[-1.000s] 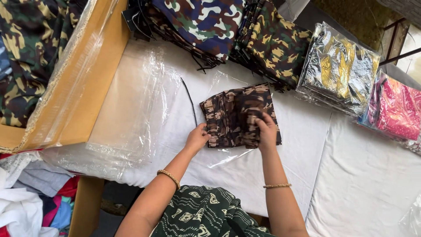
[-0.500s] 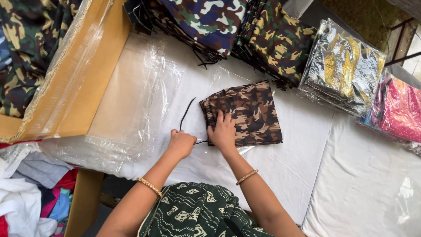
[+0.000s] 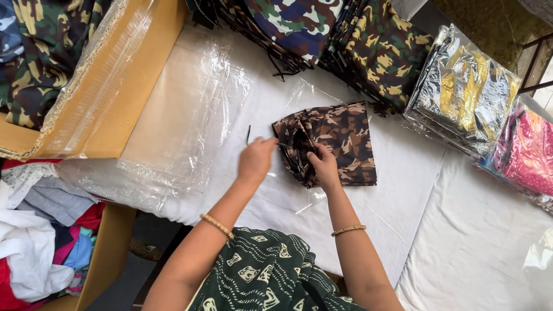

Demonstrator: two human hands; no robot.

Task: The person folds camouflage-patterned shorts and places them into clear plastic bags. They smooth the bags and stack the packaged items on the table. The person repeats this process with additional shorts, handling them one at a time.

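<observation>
Head view, looking down on a white-covered table. Folded brown camouflage garment lying mid-table, partly on a clear plastic bag. Right hand pressed on the garment's near left edge, fingers curled and pinching the bunched fabric there. Left hand just left of the garment, fingertips drawn narrow together, seemingly nipping a thin dark drawstring or the bag's edge; which of the two, hard to tell. Soft, light cloth by the look of it, limp and prone to unfolding, so best gripped through the stacked layers at a folded edge rather than by a single ply; bag film slippery and flimsy. Stack of clear bags to the left, beside a cardboard box. Camouflage piles at the far edge, bagged shiny garments far right, loose clothing near left.
</observation>
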